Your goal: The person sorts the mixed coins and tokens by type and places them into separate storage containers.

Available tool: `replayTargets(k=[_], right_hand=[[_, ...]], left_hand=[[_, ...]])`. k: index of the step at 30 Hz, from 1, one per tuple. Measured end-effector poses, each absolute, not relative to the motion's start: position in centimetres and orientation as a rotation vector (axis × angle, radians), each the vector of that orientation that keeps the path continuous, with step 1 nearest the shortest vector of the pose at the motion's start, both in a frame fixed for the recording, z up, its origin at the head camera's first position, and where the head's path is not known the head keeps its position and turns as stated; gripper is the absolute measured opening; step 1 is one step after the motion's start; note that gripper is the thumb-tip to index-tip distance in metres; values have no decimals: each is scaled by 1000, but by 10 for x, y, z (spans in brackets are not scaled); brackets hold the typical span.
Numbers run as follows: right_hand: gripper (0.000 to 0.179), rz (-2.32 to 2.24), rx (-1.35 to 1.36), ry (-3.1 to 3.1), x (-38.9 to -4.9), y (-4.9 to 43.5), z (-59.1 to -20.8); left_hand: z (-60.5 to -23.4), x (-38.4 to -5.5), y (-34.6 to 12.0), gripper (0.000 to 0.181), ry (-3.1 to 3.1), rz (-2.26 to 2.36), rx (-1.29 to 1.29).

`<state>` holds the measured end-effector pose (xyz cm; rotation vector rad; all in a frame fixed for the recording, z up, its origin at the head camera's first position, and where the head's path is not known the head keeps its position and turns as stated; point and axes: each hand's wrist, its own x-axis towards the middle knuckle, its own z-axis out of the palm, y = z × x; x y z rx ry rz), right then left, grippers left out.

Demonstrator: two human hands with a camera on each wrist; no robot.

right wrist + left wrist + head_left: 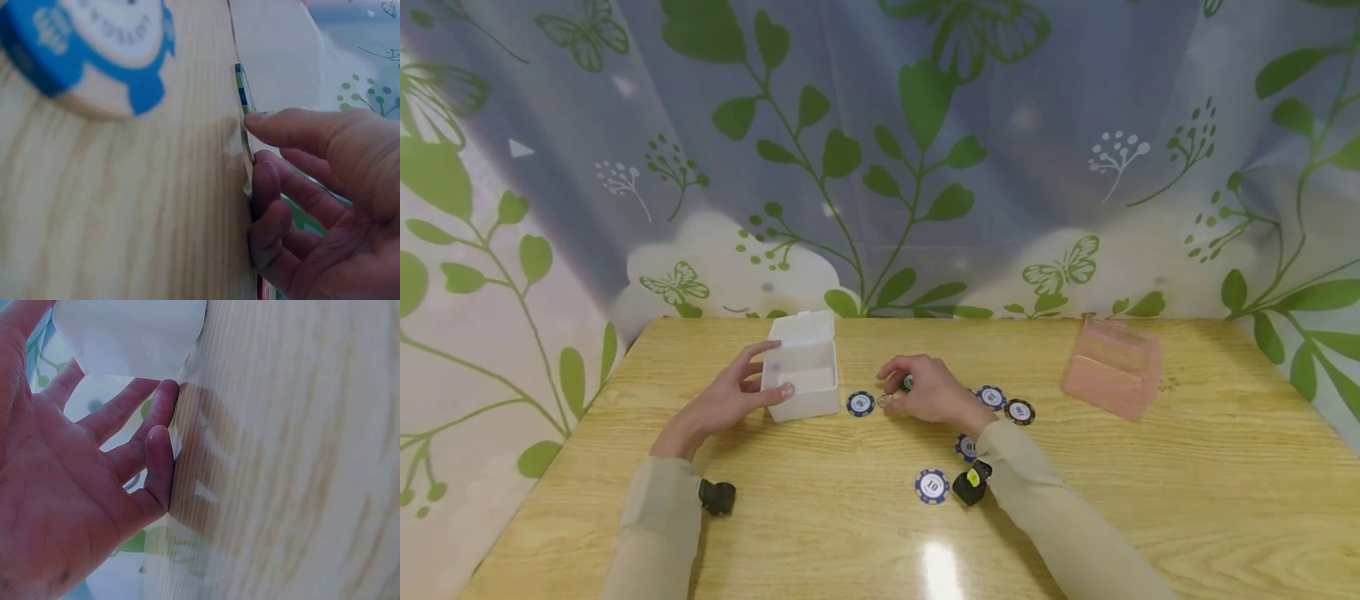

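Observation:
A white lidded box (pixel 801 404) stands on the table with its lid raised at the back. My left hand (pixel 730 392) grips its left side, thumb over the front rim and fingers round the side; in the left wrist view the box (pixel 131 337) shows above the fingers. Between thumb and index finger, my right hand (pixel 928 392) pinches a small pale poker chip (pixel 886 401) low over the table. A blue poker chip (pixel 861 404) lies between box and right hand. Partly under the right hand, a dark chip (pixel 907 383) peeks out.
Right of the right hand lie a blue chip (pixel 992 397) and a black-and-orange chip (pixel 1020 412). Nearer the front are another blue chip (pixel 967 447) and a blue 10 chip (pixel 932 486). A pink translucent case (pixel 1108 371) stands at the back right, before a patterned curtain (pixel 880 208).

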<state>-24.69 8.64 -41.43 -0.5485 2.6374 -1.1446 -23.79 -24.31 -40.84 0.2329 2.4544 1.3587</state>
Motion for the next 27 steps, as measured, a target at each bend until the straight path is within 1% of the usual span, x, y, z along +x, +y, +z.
replayTargets(k=[10,27], right_hand=[[33,-1115,-505,2647,-248,81,-413],[20,-922,-543,2674,-250,71,-409]], left_hand=[[-407,-237,-243,89,2449,1360,225],[-408,-238,-243,89,2446,1371,221]])
